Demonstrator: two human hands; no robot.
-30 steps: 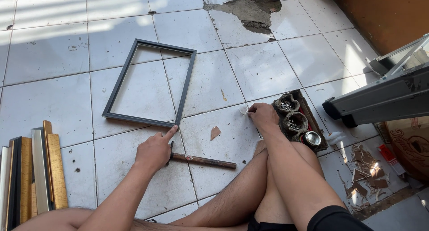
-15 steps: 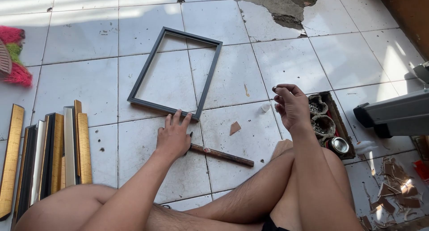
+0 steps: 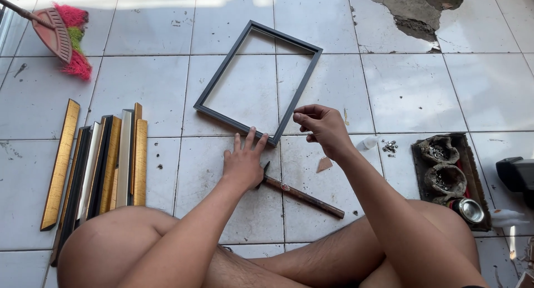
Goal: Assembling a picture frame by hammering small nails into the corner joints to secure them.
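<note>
Grey picture frame [image 3: 257, 81] lies on the floor tiles [image 3: 150, 71]. Left hand [image 3: 243, 163], fingers spread, presses its near corner over a hammer [image 3: 303, 196]. Right hand [image 3: 322, 126] pinches something tiny, likely best centred above that corner.

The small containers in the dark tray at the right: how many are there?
3, in one row inside the tray: a rough grey cup at the far end, a second grey cup in the middle, and a metal can nearest the person. More may be hidden.

Broom [image 3: 61, 37], moulding strips [image 3: 103, 165], tray of cups [image 3: 448, 174], broken tile [image 3: 414, 10]
</note>
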